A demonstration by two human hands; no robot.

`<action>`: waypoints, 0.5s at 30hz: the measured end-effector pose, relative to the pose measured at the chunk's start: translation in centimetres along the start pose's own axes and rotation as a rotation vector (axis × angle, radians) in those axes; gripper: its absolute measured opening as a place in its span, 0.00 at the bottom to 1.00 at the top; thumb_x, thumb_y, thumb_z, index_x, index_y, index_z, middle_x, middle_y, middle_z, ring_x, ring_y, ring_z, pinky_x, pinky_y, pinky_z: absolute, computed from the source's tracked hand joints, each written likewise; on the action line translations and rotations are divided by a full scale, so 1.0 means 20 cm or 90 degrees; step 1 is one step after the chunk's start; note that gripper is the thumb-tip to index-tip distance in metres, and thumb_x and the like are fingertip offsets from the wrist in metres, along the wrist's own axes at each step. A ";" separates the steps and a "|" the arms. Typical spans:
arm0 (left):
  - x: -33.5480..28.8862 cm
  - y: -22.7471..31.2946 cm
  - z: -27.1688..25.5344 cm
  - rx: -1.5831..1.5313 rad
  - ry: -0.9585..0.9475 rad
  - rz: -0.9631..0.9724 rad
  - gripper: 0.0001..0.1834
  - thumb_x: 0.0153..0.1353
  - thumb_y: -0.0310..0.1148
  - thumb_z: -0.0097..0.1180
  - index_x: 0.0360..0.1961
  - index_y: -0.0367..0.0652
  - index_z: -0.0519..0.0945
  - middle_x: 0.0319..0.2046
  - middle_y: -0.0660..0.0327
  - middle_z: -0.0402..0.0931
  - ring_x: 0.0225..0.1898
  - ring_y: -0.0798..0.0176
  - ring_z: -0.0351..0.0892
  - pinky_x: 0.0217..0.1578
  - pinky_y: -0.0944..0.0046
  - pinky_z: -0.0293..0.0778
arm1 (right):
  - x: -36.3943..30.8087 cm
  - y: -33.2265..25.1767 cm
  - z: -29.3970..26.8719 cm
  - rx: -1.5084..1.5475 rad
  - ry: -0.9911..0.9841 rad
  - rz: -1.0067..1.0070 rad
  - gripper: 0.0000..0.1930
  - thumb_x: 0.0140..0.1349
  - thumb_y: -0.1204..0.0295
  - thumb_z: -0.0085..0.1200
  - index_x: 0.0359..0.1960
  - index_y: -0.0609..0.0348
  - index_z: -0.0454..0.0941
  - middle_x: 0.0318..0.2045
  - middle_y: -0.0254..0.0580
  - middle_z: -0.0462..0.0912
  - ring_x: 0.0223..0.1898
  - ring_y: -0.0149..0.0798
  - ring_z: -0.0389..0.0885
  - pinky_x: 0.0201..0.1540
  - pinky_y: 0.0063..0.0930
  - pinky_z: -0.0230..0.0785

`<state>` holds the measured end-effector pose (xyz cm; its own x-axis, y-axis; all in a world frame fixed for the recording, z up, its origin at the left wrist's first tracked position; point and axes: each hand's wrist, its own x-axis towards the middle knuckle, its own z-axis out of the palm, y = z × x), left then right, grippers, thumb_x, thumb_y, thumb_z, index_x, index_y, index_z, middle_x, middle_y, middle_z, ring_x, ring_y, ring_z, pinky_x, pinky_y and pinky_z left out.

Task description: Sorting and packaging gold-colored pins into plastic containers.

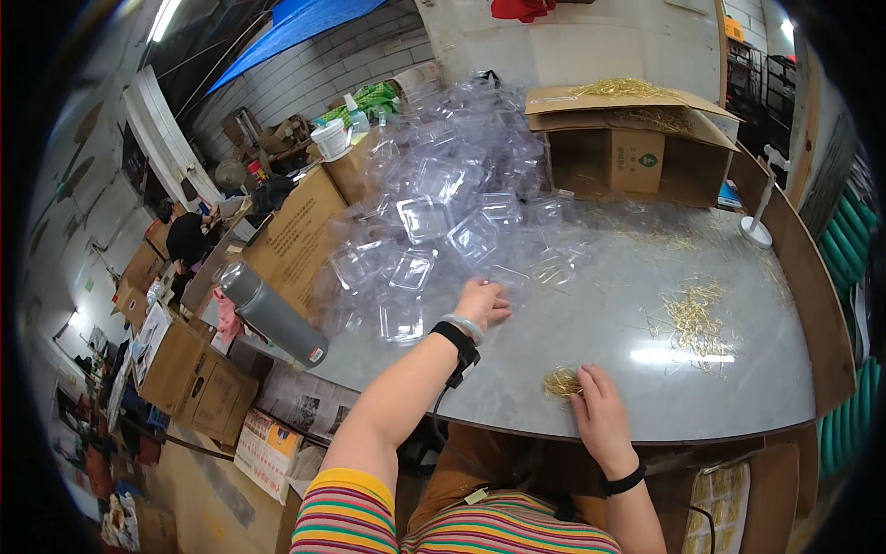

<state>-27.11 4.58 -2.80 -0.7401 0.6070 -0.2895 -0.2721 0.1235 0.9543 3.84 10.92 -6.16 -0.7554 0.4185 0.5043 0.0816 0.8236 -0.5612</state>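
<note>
My left hand (pixel 482 303) reaches to the near edge of the pile of clear plastic boxes (pixel 443 175). Its fingers are curled at a single clear plastic box (pixel 513 280), whose thin edges show just past the knuckles. Near the table's front edge my right hand (pixel 602 404) rests on its side, fingers bent around a small bunch of gold wire hooks (pixel 559 380). The bunch sticks out to the left of the fingers, and the palm side is hidden. A loose heap of similar gold wire hooks (pixel 694 319) lies farther right on the tabletop.
The grey table (pixel 591 323) has a cardboard side wall (pixel 821 305) on the right. A grey thermos (pixel 272 312) leans at the left edge. An open cardboard box (pixel 683 166) and a white stand (pixel 757 226) are at the back right. Farther left, another person (pixel 189 238) is bent over.
</note>
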 end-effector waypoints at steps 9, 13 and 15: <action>-0.59 -0.07 -0.19 -0.070 -0.115 -0.132 0.35 0.71 0.25 0.48 0.74 0.34 0.48 0.56 0.41 0.71 0.52 0.48 0.82 0.54 0.54 0.83 | -0.02 -0.02 -0.01 -0.044 0.102 -0.035 0.19 0.58 0.75 0.64 0.53 0.58 0.79 0.56 0.51 0.77 0.57 0.59 0.74 0.60 0.48 0.69; -0.82 -0.16 -0.23 -0.137 -0.182 -0.090 0.35 0.72 0.27 0.51 0.75 0.37 0.51 0.56 0.46 0.72 0.53 0.49 0.82 0.57 0.56 0.80 | 0.03 -0.27 -0.04 -0.006 0.029 -0.122 0.20 0.51 0.75 0.69 0.48 0.53 0.83 0.54 0.46 0.78 0.53 0.54 0.76 0.56 0.46 0.70; -0.91 -0.20 -0.21 -0.182 -0.202 -0.092 0.34 0.73 0.29 0.52 0.75 0.38 0.52 0.57 0.47 0.72 0.53 0.50 0.82 0.57 0.56 0.80 | 0.08 -0.39 0.00 0.005 -0.027 -0.154 0.19 0.48 0.74 0.72 0.45 0.53 0.84 0.49 0.43 0.81 0.49 0.50 0.77 0.51 0.42 0.72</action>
<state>-15.16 -10.21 -1.73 -0.4682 0.8159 -0.3392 -0.5511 0.0304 0.8339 2.09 5.24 -1.02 -0.7793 0.1928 0.5963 -0.1101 0.8946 -0.4332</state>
